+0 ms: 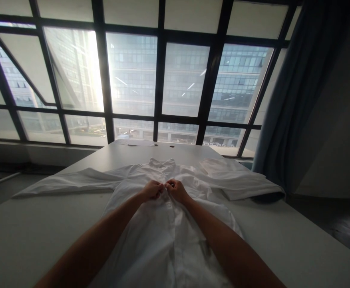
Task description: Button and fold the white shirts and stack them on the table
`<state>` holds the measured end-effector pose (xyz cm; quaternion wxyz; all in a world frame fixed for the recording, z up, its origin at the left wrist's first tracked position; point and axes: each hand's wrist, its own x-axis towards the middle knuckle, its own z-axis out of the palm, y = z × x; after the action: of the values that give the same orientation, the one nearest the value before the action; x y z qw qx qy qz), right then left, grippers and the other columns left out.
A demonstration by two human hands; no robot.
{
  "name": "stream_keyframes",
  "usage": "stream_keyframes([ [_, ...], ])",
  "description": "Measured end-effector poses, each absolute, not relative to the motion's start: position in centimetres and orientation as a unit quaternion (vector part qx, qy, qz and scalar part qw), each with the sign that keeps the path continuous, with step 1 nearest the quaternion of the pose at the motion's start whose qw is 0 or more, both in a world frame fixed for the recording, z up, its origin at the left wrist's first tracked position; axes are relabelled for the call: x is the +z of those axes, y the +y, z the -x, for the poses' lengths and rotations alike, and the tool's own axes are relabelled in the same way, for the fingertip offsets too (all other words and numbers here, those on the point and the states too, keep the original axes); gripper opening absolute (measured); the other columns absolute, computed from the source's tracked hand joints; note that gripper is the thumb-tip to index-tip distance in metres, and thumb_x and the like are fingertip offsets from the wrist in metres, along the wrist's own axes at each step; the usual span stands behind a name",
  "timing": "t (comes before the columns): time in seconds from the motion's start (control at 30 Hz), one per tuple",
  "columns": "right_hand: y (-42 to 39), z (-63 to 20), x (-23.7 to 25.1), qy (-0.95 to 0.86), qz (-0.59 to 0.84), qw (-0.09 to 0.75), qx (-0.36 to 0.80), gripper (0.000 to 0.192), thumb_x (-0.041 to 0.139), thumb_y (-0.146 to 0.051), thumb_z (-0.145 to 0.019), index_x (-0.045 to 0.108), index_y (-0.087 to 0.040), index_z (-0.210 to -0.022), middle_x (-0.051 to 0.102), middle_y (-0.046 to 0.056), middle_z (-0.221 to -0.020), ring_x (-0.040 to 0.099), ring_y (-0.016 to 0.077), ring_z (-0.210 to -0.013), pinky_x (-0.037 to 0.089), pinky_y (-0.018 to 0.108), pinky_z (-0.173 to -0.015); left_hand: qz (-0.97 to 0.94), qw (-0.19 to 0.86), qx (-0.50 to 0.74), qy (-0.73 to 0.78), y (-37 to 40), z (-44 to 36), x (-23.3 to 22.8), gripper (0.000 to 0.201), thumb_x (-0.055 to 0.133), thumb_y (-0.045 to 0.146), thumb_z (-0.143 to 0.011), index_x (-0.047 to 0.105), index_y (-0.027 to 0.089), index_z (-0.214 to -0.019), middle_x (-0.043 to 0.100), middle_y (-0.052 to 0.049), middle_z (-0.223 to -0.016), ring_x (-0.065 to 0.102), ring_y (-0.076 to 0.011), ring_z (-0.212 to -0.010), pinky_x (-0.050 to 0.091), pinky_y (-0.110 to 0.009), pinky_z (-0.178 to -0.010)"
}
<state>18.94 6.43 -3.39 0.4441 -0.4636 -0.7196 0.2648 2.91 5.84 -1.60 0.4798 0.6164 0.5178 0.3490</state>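
Observation:
A white long-sleeved shirt [151,236] lies front up on a white table [82,224], its collar [162,162] toward the window and its sleeves spread to both sides. My left hand [152,189] and my right hand [176,189] meet at the upper front opening, below the collar. Both have their fingers pinched on the shirt's front edges, close together. Whether a button sits between the fingertips is too small to see. Below the hands, the front placket runs down toward me.
Beyond the table stands a large dark-framed window [160,80], with one pane tilted open at left. A blue-grey curtain [291,104] hangs at right. Two dark round holes mark the table's far end, near a flat white sheet [134,142]. Something pale and blurred lies at far right.

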Motion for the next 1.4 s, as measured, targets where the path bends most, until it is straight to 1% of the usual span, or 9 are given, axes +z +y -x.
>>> stream_keyframes([
  [0.13, 6.5, -19.1, -3.3, -0.716, 0.456, 0.45, 0.277, 0.025, 0.054, -0.033, -0.077, 0.069, -0.013, -0.076, 0.068, 0.004, -0.071, 0.058, 0.0153, -0.065, 0.046, 0.025, -0.064, -0.625, 0.455, 0.341, 0.535, 5.8, -3.1, -1.9, 0.037, 0.057, 0.039, -0.085, 0.054, 0.016, -0.057, 0.044, 0.006, -0.038, 0.035, -0.0061, -0.032, 0.021, -0.019, -0.038],
  [0.23, 6.5, -19.2, -3.2, -0.712, 0.447, 0.453, 0.295, 0.023, 0.056, -0.032, -0.074, 0.069, -0.014, -0.074, 0.068, 0.004, -0.07, 0.058, 0.0153, -0.065, 0.046, 0.025, -0.063, -0.624, 0.433, 0.358, 0.542, 5.8, -3.4, -2.1, 0.036, 0.053, 0.035, -0.087, 0.055, 0.016, -0.057, 0.045, 0.005, -0.039, 0.036, -0.0063, -0.032, 0.022, -0.02, -0.039],
  [0.47, 6.7, -19.5, -3.5, -0.667, 0.451, 0.45, 0.385, 0.023, 0.057, -0.029, -0.07, 0.068, -0.015, -0.085, 0.067, 0.0, -0.064, 0.051, 0.0106, -0.048, 0.04, 0.022, -0.049, -0.611, 0.429, 0.375, 0.549, 6.1, -4.2, -2.3, 0.033, 0.049, 0.023, -0.088, 0.055, 0.015, -0.056, 0.048, 0.005, -0.045, 0.041, -0.0061, -0.035, 0.028, -0.019, -0.04],
  [0.67, 6.6, -19.3, -3.2, -0.703, 0.458, 0.445, 0.313, 0.017, 0.059, -0.027, -0.071, 0.068, -0.014, -0.078, 0.071, 0.005, -0.073, 0.061, 0.0144, -0.064, 0.047, 0.023, -0.061, -0.614, 0.439, 0.385, 0.531, 6.4, -4.0, -2.9, 0.032, 0.053, 0.031, -0.087, 0.057, 0.015, -0.06, 0.05, 0.004, -0.048, 0.043, -0.0064, -0.037, 0.028, -0.018, -0.04],
  [0.83, 5.9, -19.2, -2.6, -0.731, 0.487, 0.414, 0.237, 0.015, 0.059, -0.026, -0.074, 0.068, -0.014, -0.072, 0.069, 0.003, -0.068, 0.06, 0.0133, -0.061, 0.045, 0.022, -0.059, -0.624, 0.428, 0.398, 0.519, 6.3, -3.9, -3.0, 0.031, 0.053, 0.032, -0.085, 0.057, 0.015, -0.06, 0.048, 0.005, -0.046, 0.042, -0.0064, -0.038, 0.028, -0.018, -0.041],
  [0.97, 5.3, -18.9, -2.1, -0.739, 0.49, 0.409, 0.217, 0.014, 0.06, -0.024, -0.075, 0.068, -0.013, -0.071, 0.069, 0.003, -0.067, 0.059, 0.0129, -0.061, 0.043, 0.021, -0.058, -0.623, 0.435, 0.398, 0.514, 5.9, -3.8, -2.5, 0.03, 0.05, 0.029, -0.085, 0.056, 0.015, -0.059, 0.048, 0.005, -0.045, 0.042, -0.0072, -0.037, 0.029, -0.019, -0.041],
  [1.1, 5.1, -18.6, -2.0, -0.74, 0.498, 0.406, 0.198, 0.013, 0.062, -0.024, -0.077, 0.069, -0.015, -0.071, 0.07, 0.003, -0.068, 0.061, 0.0134, -0.062, 0.044, 0.021, -0.06, -0.612, 0.45, 0.393, 0.519, 5.5, -3.7, -1.9, 0.033, 0.05, 0.035, -0.087, 0.055, 0.016, -0.06, 0.049, 0.005, -0.043, 0.043, -0.0073, -0.037, 0.028, -0.019, -0.041],
  [1.27, 4.9, -18.3, -1.9, -0.752, 0.514, 0.377, 0.169, 0.013, 0.062, -0.025, -0.08, 0.07, -0.016, -0.075, 0.072, 0.003, -0.071, 0.064, 0.0147, -0.065, 0.044, 0.022, -0.062, -0.602, 0.457, 0.371, 0.539, 5.4, -3.4, -1.6, 0.039, 0.06, 0.051, -0.082, 0.064, 0.014, -0.071, 0.051, 0.005, -0.044, 0.043, -0.0076, -0.037, 0.027, -0.018, -0.04],
  [1.4, 4.9, -18.2, -1.8, -0.773, 0.522, 0.332, 0.138, 0.014, 0.06, -0.026, -0.082, 0.071, -0.017, -0.079, 0.073, 0.005, -0.075, 0.065, 0.0157, -0.07, 0.043, 0.022, -0.065, -0.61, 0.437, 0.366, 0.551, 5.3, -3.2, -1.5, 0.033, 0.063, 0.045, -0.082, 0.068, 0.013, -0.073, 0.052, 0.004, -0.044, 0.046, -0.0085, -0.039, 0.03, -0.018, -0.041],
])
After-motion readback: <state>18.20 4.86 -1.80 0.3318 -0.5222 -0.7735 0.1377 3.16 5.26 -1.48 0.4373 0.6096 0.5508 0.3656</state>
